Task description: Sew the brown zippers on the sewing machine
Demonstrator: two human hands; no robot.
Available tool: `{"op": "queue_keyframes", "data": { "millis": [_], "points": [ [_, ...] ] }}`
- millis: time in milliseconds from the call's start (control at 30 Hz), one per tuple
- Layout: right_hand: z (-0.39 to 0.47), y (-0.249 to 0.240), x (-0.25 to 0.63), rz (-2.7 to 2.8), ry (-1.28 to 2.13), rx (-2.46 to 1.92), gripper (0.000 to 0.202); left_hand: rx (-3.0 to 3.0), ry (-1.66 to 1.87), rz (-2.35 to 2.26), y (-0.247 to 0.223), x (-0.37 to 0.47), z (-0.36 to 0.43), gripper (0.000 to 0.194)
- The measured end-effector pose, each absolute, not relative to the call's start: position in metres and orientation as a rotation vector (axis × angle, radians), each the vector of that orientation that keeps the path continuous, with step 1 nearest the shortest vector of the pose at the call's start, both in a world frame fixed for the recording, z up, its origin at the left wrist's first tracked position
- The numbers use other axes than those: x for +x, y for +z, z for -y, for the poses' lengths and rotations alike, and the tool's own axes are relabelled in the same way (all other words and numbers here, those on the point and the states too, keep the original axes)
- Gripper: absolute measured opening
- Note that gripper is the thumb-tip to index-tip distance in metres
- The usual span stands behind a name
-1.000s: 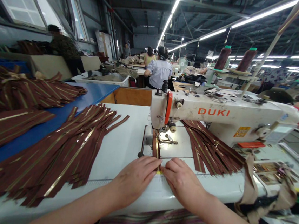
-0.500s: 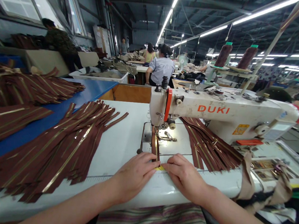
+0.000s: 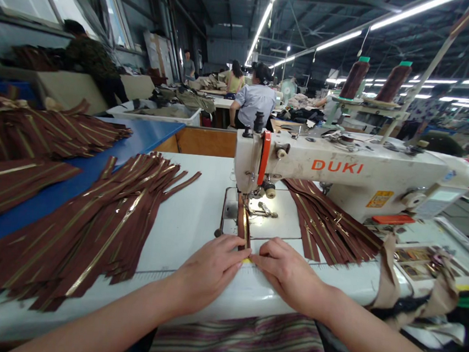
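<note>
A brown zipper point(image 3: 243, 222) with gold teeth runs from beneath the presser foot of the white sewing machine point(image 3: 294, 162) toward me. On its near end, my left hand point(image 3: 214, 268) is closed, thumb and fingers pinching the tape. My right hand point(image 3: 291, 273) meets it there from the other side, fingers curled and tips at the same end. The fingertips partly hide the zipper's end, and a bit of yellow shows beneath them. Left of the machine lies a large pile of brown zippers point(image 3: 101, 224); a smaller bunch of zippers point(image 3: 329, 224) lies under the machine arm.
More zipper bundles point(image 3: 47, 136) rest on a blue table point(image 3: 151, 132) at the left. Two brown thread cones point(image 3: 355, 79) stand behind the machine. At the right are a parts tray point(image 3: 425, 266) and a beige fabric strip point(image 3: 386, 273). Several people work farther back.
The whole view has shifted slightly. Both hands stay at the zipper's near end, and the zipper still lies under the presser foot with little visible movement.
</note>
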State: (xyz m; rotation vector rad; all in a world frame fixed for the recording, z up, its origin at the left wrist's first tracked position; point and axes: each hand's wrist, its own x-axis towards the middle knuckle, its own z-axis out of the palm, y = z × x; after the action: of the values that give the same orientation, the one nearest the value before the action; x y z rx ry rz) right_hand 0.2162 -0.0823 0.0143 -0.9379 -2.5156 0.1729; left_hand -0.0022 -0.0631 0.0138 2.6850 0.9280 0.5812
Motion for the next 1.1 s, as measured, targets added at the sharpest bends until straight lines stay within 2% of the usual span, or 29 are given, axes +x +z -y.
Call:
{"op": "queue_keyframes", "data": {
  "millis": [100, 300, 433, 700, 933, 1100],
  "points": [
    [0.082, 0.019, 0.22, 2.549, 0.189, -0.931, 0.026, 2.729, 0.553, -0.933, 0.013, -0.004, 0.063, 0.032],
    [0.063, 0.019, 0.225, 2.387, 0.467, -0.852, 0.023, 2.795, 0.524, -0.904, 0.02, -0.003, 0.066, 0.034],
    [0.034, 0.005, 0.214, 2.211, 0.332, -0.976, 0.019, 2.821, 0.498, -0.911, 0.02, -0.003, 0.067, 0.036],
    [0.014, -0.005, 0.2, 2.28, 0.069, -0.977, 0.009, 2.857, 0.523, -0.908, 0.015, -0.006, 0.066, 0.035],
    [0.019, -0.001, 0.199, 2.326, 0.011, -0.955, 0.018, 2.88, 0.538, -0.912, 0.017, -0.005, 0.068, 0.035],
    [0.02, 0.003, 0.198, 2.381, -0.012, -0.967, 0.01, 2.878, 0.528, -0.908, 0.016, -0.005, 0.067, 0.036]
  ]
}}
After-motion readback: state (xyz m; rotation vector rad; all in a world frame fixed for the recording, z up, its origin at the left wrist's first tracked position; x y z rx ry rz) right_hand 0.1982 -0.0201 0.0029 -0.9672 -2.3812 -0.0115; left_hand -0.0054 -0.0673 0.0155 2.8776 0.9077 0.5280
